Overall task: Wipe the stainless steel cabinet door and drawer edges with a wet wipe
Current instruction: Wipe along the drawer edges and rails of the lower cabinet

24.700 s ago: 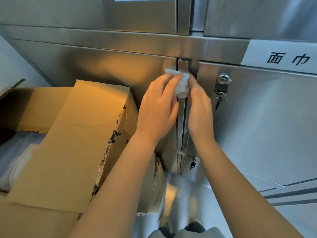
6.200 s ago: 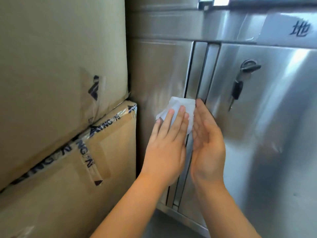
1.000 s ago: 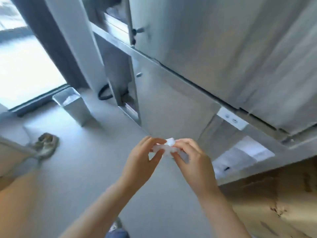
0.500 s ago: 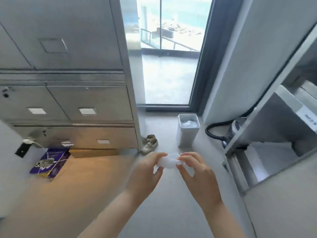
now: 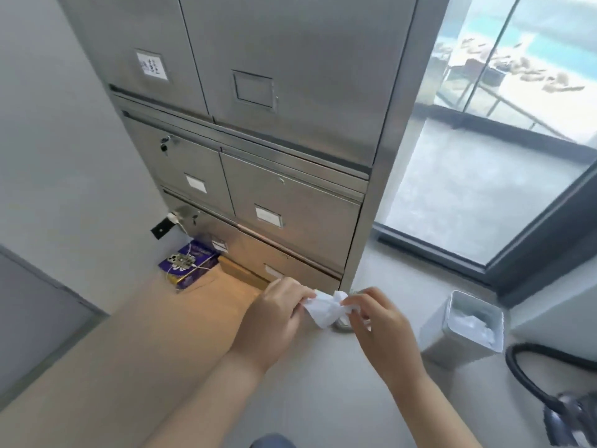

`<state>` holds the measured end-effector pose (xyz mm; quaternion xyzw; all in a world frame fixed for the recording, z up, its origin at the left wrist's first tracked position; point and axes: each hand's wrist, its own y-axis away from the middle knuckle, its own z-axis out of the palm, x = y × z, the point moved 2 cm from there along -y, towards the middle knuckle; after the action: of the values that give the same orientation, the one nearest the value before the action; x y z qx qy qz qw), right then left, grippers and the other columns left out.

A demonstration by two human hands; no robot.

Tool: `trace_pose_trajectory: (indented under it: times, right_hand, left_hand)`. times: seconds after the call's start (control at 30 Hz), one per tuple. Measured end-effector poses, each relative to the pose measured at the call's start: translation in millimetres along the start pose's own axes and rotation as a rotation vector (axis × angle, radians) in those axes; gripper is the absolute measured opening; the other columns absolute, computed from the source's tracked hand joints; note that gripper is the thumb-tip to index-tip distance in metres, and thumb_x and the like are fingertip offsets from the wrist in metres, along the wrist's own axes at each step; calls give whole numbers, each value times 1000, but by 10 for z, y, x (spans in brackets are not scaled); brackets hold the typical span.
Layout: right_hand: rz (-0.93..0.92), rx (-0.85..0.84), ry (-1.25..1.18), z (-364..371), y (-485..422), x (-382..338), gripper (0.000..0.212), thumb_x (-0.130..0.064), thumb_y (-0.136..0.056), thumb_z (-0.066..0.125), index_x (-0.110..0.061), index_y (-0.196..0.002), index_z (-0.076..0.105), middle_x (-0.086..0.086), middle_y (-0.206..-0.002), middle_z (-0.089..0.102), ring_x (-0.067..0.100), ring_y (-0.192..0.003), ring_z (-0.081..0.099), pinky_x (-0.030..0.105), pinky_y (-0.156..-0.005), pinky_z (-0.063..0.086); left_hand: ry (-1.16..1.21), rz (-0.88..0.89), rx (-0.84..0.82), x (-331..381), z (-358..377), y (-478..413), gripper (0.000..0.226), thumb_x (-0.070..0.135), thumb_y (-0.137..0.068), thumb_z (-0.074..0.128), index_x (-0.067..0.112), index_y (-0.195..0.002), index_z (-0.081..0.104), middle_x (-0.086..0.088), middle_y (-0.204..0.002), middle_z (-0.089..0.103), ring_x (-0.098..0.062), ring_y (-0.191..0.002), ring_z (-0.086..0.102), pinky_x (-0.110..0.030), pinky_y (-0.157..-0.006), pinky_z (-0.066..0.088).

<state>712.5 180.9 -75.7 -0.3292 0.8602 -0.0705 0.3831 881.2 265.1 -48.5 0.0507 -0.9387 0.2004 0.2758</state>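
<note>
A crumpled white wet wipe [image 5: 325, 308] is stretched between my two hands over the floor. My left hand [image 5: 274, 321] pinches its left end and my right hand [image 5: 381, 328] pinches its right end. Beyond them stands a stainless steel cabinet [image 5: 290, 92] with two doors on top and labelled drawers [image 5: 297, 208] below. Neither hand touches the cabinet. A small key hangs from the left drawer's lock [image 5: 164, 147].
A square metal bin [image 5: 471, 324] holding white waste stands on the floor at the right. A black vacuum hose [image 5: 529, 376] curves at the far right. A purple box [image 5: 187, 263] and a cardboard piece [image 5: 239, 273] lie at the cabinet's foot. A glass door [image 5: 504, 124] is behind.
The view has swung left, so the steel cabinet now fills the centre and the bin sits at the right. Both hands still hold the wipe, now pulled a little wider apart.
</note>
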Motion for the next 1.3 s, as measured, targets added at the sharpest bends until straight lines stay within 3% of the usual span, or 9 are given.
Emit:
trace_pose_trajectory:
  times: [0.1,0.23,0.53,0.8,0.93,1.03,1.1,1.2,1.3]
  right_hand:
    - [-65,-7,15,142,-513,125,20,0,-83,66,-19,-89,68,-14,-90,56,9,-71,57,30,-58,50]
    - [-155,64,64,419,-1164,270,18,4,-81,67,-13,-88,69,-3,-88,61,17,-71,58,29,-55,48]
    - [-132,207,205,1283,-2491,620,25,-8,-87,47,-6,-89,71,9,-90,66,13,-87,55,11,-81,40]
    - [-6,189,245,1548,-2952,825,27,-11,-85,49,-5,-89,75,10,-90,68,14,-89,53,21,-75,45]
    - [113,22,312,1668,-2914,1036,38,-41,-88,40,-23,-100,72,-13,-100,60,4,-97,51,0,-80,31]
    - [105,118,327,1671,-2882,1091,29,-26,-87,52,-12,-96,75,-6,-93,66,8,-91,48,7,-76,35]
    - [-70,187,372,1641,-2879,1109,27,-11,-86,51,-5,-95,75,5,-92,68,17,-87,47,17,-75,37]
    - [-193,175,413,1628,-2885,1227,33,-5,-92,42,-3,-99,74,2,-104,55,21,-87,47,23,-74,38]
    - [-196,132,445,1623,-2896,1326,34,-6,-90,42,-2,-102,73,8,-102,64,22,-90,46,23,-76,38]
  left_hand:
    - [-69,27,36,-222,-18,-369,25,-5,-77,62,12,-92,69,0,-89,63,-20,-86,59,-32,-69,51]
    - [-121,159,31,-632,-36,-942,38,-10,-66,74,15,-94,68,0,-88,62,-14,-84,53,-22,-72,47]
    - [-180,555,-1,-1984,93,-2431,33,-3,-67,77,6,-99,71,-11,-96,67,-17,-90,50,-25,-80,39]
    - [-123,741,-173,-2491,402,-3193,24,7,-86,52,2,-101,70,-11,-100,67,-21,-93,50,-32,-70,51]
    - [-179,806,-229,-2535,618,-3274,31,5,-85,45,2,-103,70,-9,-108,67,-20,-94,47,-31,-72,53]
    - [-273,828,-278,-2563,764,-3270,32,-2,-74,64,3,-105,70,-7,-113,66,-21,-90,53,-29,-71,53]
    - [-321,806,-342,-2576,847,-3260,44,-4,-64,76,2,-107,69,-8,-117,65,-22,-87,60,-29,-72,54]
    - [-451,783,-416,-2547,969,-3235,51,0,-68,76,2,-117,63,-9,-128,59,-21,-92,59,-32,-74,54]
    - [-544,721,-464,-2482,1048,-3223,60,4,-69,75,3,-127,57,-10,-136,52,-21,-100,56,-33,-78,54]
